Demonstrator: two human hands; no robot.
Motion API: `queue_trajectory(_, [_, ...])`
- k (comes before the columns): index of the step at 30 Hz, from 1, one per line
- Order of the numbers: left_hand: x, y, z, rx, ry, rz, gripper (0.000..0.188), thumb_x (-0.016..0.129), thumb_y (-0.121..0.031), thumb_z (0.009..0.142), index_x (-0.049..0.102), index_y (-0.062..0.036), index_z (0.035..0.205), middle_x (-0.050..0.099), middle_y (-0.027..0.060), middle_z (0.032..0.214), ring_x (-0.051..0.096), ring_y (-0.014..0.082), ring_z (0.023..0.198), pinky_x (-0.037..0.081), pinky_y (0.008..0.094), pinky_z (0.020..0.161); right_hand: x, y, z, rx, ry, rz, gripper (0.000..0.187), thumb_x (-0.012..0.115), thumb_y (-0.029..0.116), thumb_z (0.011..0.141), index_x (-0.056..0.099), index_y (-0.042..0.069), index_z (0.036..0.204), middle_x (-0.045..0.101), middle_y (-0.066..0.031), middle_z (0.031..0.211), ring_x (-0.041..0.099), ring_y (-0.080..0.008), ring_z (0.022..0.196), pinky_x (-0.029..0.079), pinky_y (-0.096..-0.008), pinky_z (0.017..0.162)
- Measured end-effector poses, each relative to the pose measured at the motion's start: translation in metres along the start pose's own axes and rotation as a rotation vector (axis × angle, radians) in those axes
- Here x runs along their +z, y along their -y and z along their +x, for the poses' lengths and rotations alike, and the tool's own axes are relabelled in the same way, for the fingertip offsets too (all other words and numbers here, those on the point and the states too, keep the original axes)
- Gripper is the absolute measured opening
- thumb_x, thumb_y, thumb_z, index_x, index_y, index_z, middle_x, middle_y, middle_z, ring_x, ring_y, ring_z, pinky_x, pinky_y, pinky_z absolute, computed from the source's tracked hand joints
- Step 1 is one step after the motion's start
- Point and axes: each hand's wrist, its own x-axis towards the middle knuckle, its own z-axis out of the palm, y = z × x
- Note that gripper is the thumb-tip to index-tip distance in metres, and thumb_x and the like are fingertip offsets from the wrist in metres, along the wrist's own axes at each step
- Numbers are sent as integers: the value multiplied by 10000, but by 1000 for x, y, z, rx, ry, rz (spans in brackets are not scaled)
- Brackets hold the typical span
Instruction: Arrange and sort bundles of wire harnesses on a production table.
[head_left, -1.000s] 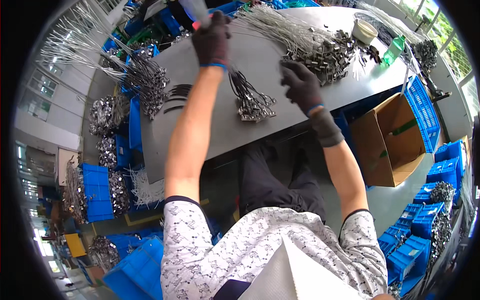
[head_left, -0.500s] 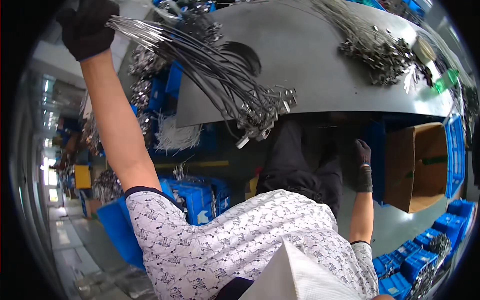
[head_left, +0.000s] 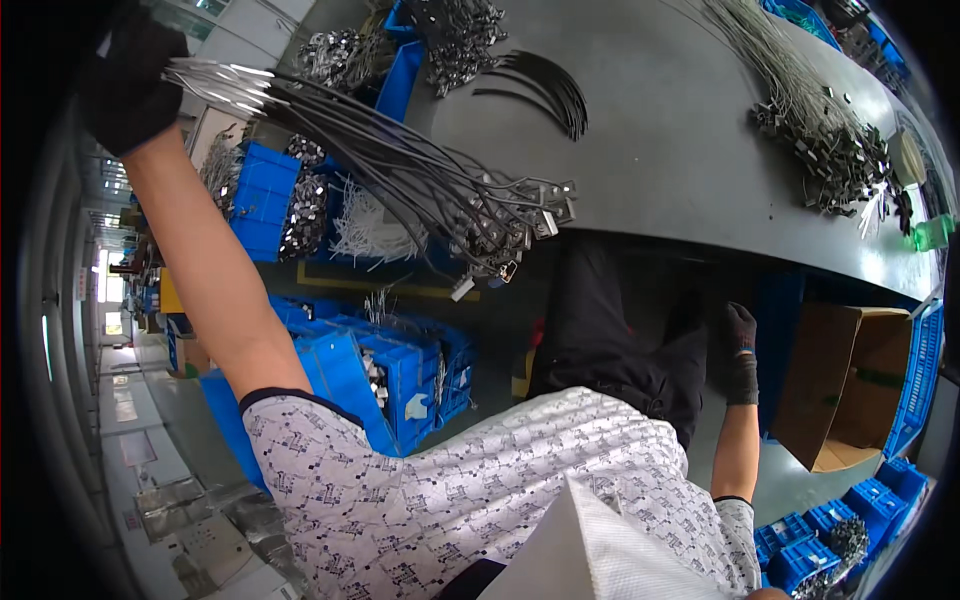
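My left hand (head_left: 135,85), in a black knit glove, is raised at the upper left. Its fingers are closed round the bare silver ends of a bundle of wire cables (head_left: 370,140). Black sleeving covers the cables' middle, and small metal blocks hang at their far end over the table's front edge. Beside my legs my right hand (head_left: 740,328) hangs low, also gloved, its fingers curled in with nothing seen in them. On the grey table (head_left: 640,130) lies a curved set of black tubes (head_left: 545,90), apart from the bundle.
A pile of bare cables with metal blocks (head_left: 820,140) lies on the table's right side, near a green bottle (head_left: 935,233). Blue bins (head_left: 265,200) of metal parts stand at left, more blue crates (head_left: 400,380) below them. An open cardboard box (head_left: 815,385) stands right of my legs.
The view has shifted, so the table and bins sit differently in the picture. My left hand has moved further out to the left with the cable bundle, clear of the black tubes.
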Motion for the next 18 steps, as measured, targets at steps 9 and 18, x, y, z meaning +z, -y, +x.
queue_trajectory(9, [-65, 149, -15, -341, -357, 187, 643, 517, -596, 960, 640, 14, 1122, 533, 18, 746, 288, 68, 478, 223, 240, 433, 114, 189, 79, -156, 49, -144, 261, 660, 169, 918, 663, 47, 1148, 717, -151, 901, 683, -206, 863, 533, -329, 750])
queue_trajectory(18, [-70, 230, -31, -275, -537, 420, 587, 490, -559, 1000, 668, 0, 1033, 466, -11, 605, 321, 56, 467, 203, 221, 408, 323, 374, 188, -934, 66, -669, 576, 750, 318, 793, 552, 95, 1286, 521, -228, 1346, 503, -397, 1264, 460, -485, 967])
